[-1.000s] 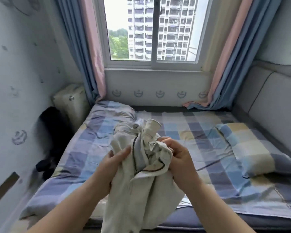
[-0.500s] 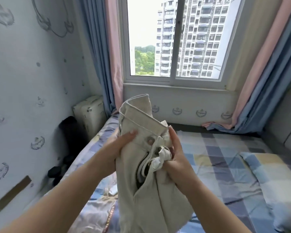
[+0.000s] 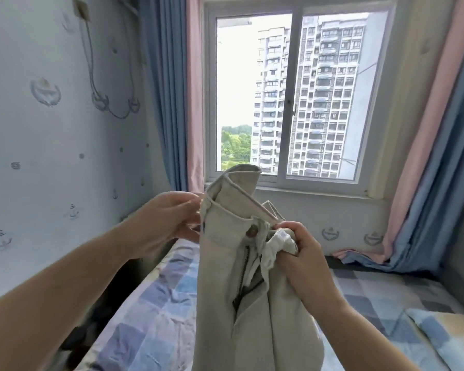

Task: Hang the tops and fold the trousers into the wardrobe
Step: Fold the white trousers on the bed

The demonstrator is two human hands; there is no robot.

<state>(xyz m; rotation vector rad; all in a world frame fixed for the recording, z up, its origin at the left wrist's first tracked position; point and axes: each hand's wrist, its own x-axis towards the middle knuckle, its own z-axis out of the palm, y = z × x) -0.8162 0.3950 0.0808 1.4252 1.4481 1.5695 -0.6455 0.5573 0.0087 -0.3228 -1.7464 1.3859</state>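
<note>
A pair of beige trousers (image 3: 225,290) hangs upright in front of me, above the bed, waistband up and fly unzipped, with a brown button showing. My left hand (image 3: 169,218) pinches the waistband at its left side. My right hand (image 3: 300,253) is closed on the right side of the waistband together with a bunch of white pocket lining. The trouser legs drop out of view below the frame. No wardrobe or tops are visible.
A bed with a blue, purple and yellow checked sheet (image 3: 150,303) lies below. A matching pillow (image 3: 445,333) sits at the lower right. The window (image 3: 292,103) with blue and pink curtains is straight ahead. A wall runs along the left.
The trousers have been lifted from a crumpled bundle to hanging by the waistband. My left hand slid out to the waistband's left side. The view has tilted up toward the window.
</note>
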